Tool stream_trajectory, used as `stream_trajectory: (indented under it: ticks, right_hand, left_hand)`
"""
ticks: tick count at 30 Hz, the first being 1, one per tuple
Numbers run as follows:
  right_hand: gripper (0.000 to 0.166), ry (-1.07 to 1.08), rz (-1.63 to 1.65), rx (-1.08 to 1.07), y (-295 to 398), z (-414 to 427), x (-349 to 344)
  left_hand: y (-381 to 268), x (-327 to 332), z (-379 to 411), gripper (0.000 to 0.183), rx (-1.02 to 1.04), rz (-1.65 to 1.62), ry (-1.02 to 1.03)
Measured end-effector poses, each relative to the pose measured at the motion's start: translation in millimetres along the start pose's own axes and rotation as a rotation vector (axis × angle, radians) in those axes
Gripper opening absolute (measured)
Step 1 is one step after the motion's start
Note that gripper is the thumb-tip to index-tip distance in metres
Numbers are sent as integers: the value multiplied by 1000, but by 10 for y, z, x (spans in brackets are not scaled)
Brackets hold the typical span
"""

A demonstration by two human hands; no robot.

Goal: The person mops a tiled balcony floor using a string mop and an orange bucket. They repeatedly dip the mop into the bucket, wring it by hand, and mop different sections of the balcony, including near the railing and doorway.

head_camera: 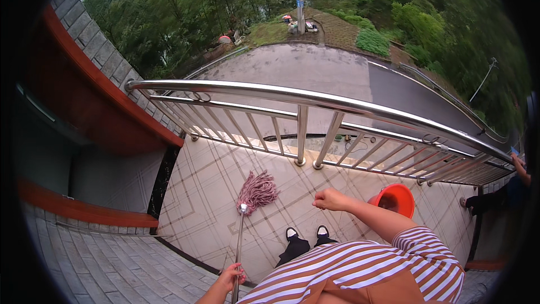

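Note:
My left hand is wrapped around the metal handle of a string mop. The mop's pinkish strands lie spread on the tiled balcony floor, ahead and to the left of my shoes. Held out in front of my body, my right hand has its fingers curled in, and I see nothing in it. Beyond that forearm stands a red plastic bucket, partly covered by the arm. Its inside looks dark; what it holds cannot be made out.
A stainless steel railing runs along the balcony's outer edge. On the left, a doorway with a red-brown frame and black threshold opens in a grey brick wall. Another person is by the railing at far right.

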State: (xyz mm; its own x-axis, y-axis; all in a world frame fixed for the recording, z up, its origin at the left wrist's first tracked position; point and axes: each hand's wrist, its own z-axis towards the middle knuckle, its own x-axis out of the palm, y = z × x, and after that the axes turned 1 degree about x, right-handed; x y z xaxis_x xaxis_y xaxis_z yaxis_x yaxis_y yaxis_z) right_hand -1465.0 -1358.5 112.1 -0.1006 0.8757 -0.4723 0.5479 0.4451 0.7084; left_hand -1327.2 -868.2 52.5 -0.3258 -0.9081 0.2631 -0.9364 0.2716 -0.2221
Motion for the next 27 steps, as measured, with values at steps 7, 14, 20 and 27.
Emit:
stream_trajectory:
  ticks: [7,14,20,27]
  right_hand:
    - [33,577,987,-443,627,-595,-1193]
    - [44,45,193,-516,853,-614,-660]
    - [35,186,39,-1016,1537,-915,-309]
    - [53,333,324,-939,1536,-1067,-220]
  left_hand:
    - [86,236,-560,39,163,-328,179]
    - [-277,1112,-129,34,279,-218,127]
    - [20,1150,-420,31,133,-187,73]
    - [118,1460,-1317,28,401,-289,136]
